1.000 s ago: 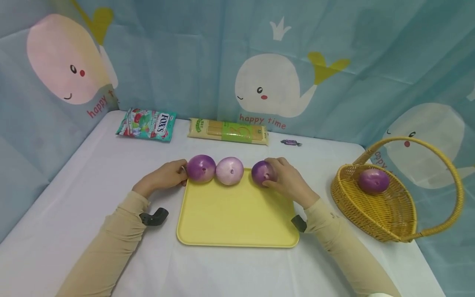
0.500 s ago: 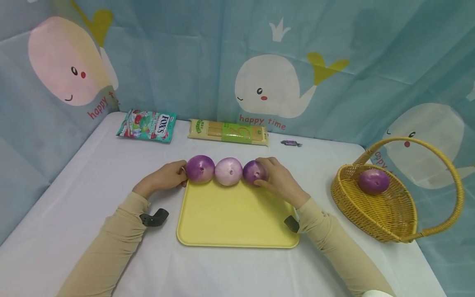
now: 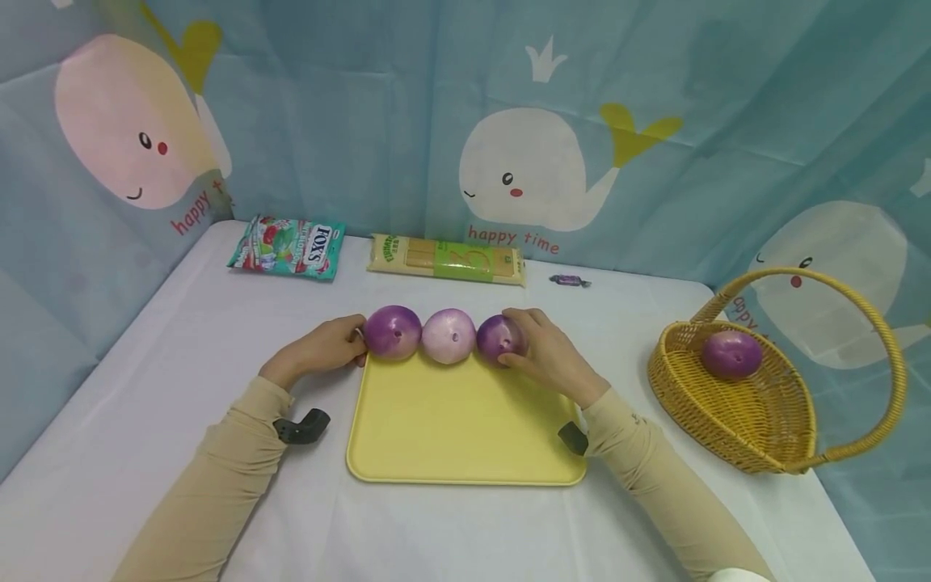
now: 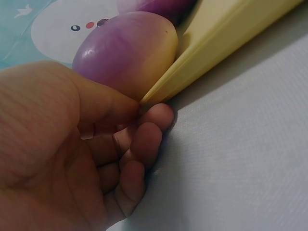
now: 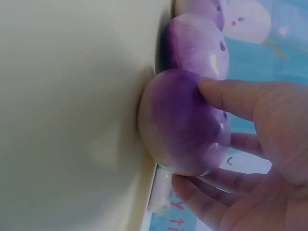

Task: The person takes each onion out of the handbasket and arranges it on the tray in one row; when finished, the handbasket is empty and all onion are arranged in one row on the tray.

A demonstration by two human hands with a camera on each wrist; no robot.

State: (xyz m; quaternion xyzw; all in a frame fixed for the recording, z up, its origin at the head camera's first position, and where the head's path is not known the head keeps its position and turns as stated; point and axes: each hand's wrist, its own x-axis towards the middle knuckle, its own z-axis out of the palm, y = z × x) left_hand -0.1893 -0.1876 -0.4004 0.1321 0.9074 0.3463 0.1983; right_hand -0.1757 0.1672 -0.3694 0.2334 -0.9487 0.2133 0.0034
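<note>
Left hand (image 3: pixel 318 349): thumb and bent fingers pinch the far left corner of one yellow tray (image 3: pixel 465 428). Right hand (image 3: pixel 556 356): thumb and fingers, partly spread, grip one dark purple globe (image 3: pixel 496 339) at the tray's far edge. Same row, side by side: one pale globe (image 3: pixel 448 336), middle; one larger purple globe (image 3: pixel 393 332), beside the left hand. Right side of counter (image 3: pixel 407 533): one wicker basket (image 3: pixel 701 424), holding one further globe (image 3: pixel 732 354).

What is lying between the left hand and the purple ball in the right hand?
A darker ball beside the left hand, then a paler ball; the head view shows both.
</note>
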